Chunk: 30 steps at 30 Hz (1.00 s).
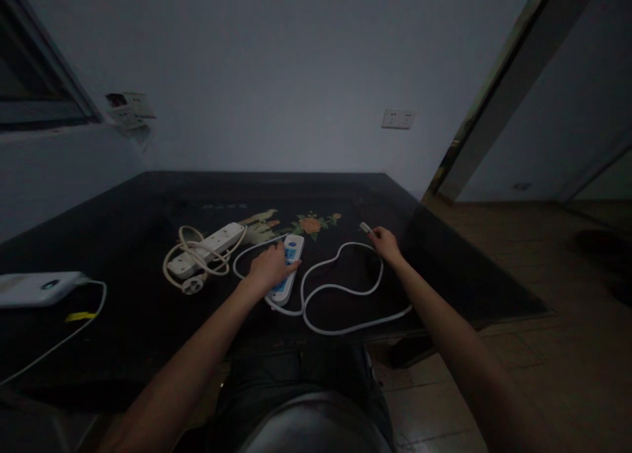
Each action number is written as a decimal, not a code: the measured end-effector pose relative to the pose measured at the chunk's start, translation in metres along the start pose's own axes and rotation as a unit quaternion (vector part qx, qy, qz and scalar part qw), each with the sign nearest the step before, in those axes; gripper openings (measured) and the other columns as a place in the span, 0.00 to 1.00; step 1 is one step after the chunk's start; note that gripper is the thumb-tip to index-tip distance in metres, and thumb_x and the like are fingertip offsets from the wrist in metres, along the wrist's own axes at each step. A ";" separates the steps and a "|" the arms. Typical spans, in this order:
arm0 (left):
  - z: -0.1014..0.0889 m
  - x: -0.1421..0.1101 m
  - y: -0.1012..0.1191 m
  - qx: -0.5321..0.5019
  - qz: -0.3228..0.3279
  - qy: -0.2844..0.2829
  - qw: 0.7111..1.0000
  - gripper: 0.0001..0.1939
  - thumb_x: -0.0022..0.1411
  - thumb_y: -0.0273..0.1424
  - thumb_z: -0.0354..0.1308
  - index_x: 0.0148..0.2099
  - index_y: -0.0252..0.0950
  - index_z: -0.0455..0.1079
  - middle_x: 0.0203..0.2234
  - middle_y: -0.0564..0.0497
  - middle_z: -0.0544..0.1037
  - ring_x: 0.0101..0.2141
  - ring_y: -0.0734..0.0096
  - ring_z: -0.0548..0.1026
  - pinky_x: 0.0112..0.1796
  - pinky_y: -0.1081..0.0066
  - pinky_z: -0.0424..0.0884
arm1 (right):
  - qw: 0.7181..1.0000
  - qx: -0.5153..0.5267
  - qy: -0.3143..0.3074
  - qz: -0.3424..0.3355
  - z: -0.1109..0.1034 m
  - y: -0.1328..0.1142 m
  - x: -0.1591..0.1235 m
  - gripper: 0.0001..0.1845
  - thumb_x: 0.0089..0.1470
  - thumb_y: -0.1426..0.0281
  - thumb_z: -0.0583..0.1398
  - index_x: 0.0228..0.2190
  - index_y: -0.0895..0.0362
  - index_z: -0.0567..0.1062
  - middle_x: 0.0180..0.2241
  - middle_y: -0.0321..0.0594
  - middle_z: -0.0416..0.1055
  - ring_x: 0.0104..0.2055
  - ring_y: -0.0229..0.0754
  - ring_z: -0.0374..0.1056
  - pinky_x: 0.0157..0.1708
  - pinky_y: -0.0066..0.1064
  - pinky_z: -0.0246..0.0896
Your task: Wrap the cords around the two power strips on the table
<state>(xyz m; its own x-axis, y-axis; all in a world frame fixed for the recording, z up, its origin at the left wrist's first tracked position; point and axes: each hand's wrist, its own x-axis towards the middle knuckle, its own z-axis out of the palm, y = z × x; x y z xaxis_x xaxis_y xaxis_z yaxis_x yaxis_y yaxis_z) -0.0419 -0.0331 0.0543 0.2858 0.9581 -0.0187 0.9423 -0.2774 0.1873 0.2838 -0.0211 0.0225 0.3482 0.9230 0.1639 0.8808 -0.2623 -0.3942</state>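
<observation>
On the dark table, a power strip under one hand and a small plug end in the other.

Laid over the middle of the white-and-blue power strip (282, 288), the left hand (269, 268), thumb stretched across the sockets and apart from the other fingers; whether gripping or only resting, impossible to tell. To the right of the strip, above the table (316, 189), the right hand (385, 243), with thumb and fingertips pinching a small white piece, probably a plug (365, 228) — poor light there. Between the hands and nearer the body, a white cord (340, 288) in wide, loose curves, passing close beside the strip and reaching the right forearm.

Left of the left hand, a second power strip (230, 236), white, lying at a slant, with a cream cord (185, 242) looped over and around it and a round plug (193, 284) near its lower end. At the far left, a white device (39, 290) with a thin cable (101, 301) curving toward the table's near edge — beside it, a yellow strip (81, 317). Beyond both hands, an orange flower design (310, 225) on the tabletop; higher up, on the pale wall, a double socket (397, 118).
</observation>
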 end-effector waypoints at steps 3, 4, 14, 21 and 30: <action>-0.003 -0.003 0.000 0.006 0.003 -0.011 1.000 0.38 0.56 0.55 0.47 0.58 0.32 0.58 0.48 0.32 0.71 0.47 0.46 0.72 0.43 0.60 0.67 | 1.000 -0.022 0.013 0.015 0.000 0.006 0.005 0.14 0.59 0.67 0.53 0.40 0.63 0.73 0.40 0.50 0.74 0.41 0.43 0.69 0.36 0.26 0.57; -0.005 -0.004 0.001 0.010 0.004 -0.017 1.000 0.39 0.56 0.56 0.47 0.58 0.31 0.59 0.48 0.32 0.71 0.47 0.45 0.72 0.43 0.59 0.67 | 0.999 -0.030 0.015 0.016 0.000 0.006 0.005 0.14 0.59 0.67 0.53 0.40 0.63 0.73 0.40 0.51 0.73 0.42 0.44 0.69 0.37 0.28 0.57; -0.005 -0.015 0.000 0.021 0.026 -0.029 0.999 0.43 0.54 0.54 0.52 0.63 0.31 0.53 0.49 0.30 0.71 0.49 0.42 0.71 0.43 0.58 0.67 | 0.993 -0.069 0.081 -0.042 -0.012 -0.015 -0.011 0.24 0.56 0.70 0.55 0.54 0.63 0.64 0.52 0.57 0.62 0.54 0.57 0.56 0.48 0.41 0.54; -0.019 -0.011 -0.033 -0.119 0.027 0.064 0.990 0.25 0.61 0.45 0.48 0.57 0.40 0.64 0.43 0.45 0.77 0.40 0.60 0.76 0.38 0.67 0.68 | 0.947 0.081 -0.023 -0.311 -0.042 -0.106 -0.082 0.10 0.59 0.72 0.53 0.39 0.58 0.74 0.39 0.44 0.72 0.43 0.43 0.66 0.46 0.33 0.58; -0.026 -0.007 -0.081 -0.208 -0.009 0.158 0.965 0.17 0.61 0.36 0.50 0.49 0.37 0.71 0.37 0.47 0.79 0.36 0.64 0.76 0.38 0.69 0.69 | 0.903 -0.045 -0.116 -0.411 0.008 -0.242 -0.183 0.20 0.55 0.59 0.58 0.43 0.61 0.70 0.40 0.50 0.73 0.41 0.51 0.70 0.34 0.38 0.66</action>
<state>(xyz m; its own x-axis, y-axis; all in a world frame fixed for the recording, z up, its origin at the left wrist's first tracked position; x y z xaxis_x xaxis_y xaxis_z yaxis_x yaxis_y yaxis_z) -0.1250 -0.0153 0.0651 0.1401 0.9547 0.2625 0.7763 -0.2704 0.5694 0.0039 -0.1244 0.0806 -0.5028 0.8475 0.1700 0.8373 0.5264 -0.1477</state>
